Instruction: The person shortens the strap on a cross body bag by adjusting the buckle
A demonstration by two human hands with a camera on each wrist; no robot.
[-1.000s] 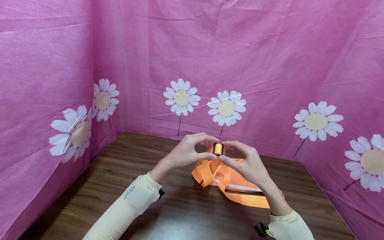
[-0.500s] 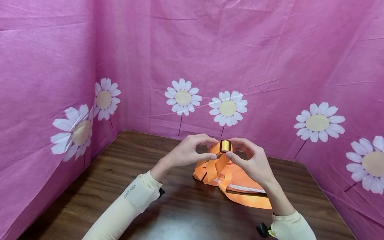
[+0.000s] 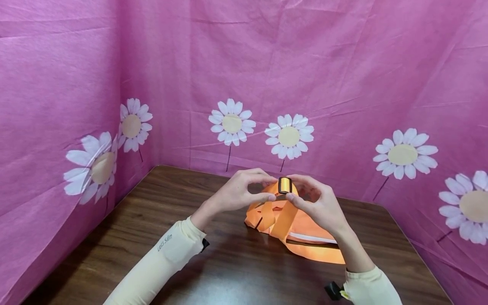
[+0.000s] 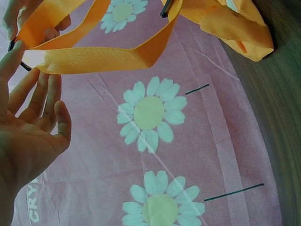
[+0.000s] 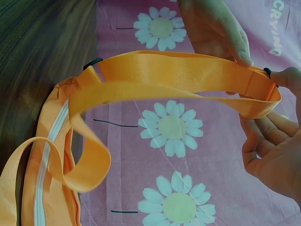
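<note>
Over the table, an orange webbing strap (image 3: 284,221) rises from an orange zippered bag (image 3: 310,224) into both hands. A black strap slider (image 3: 284,185) with webbing threaded through it sits at the top of the loop. My right hand (image 3: 324,207) pinches the slider, thumb in front and fingers behind. Just left of it, my left hand (image 3: 236,192) holds the strap by its edges between thumb and fingers. Another black buckle (image 5: 92,62) joins strap and bag in the right wrist view. The bag's white zipper (image 5: 45,165) runs along its side.
The dark wood table (image 3: 152,237) carries the bag toward its back right. Pink cloth (image 3: 324,63) printed with white daisies hangs behind and at both sides. Loose strap (image 3: 316,253) lies along the bag's front.
The slider has shifted a little right and up with my right hand, away from my left thumb. More strap now hangs below it. The left hand stays nearly still.
</note>
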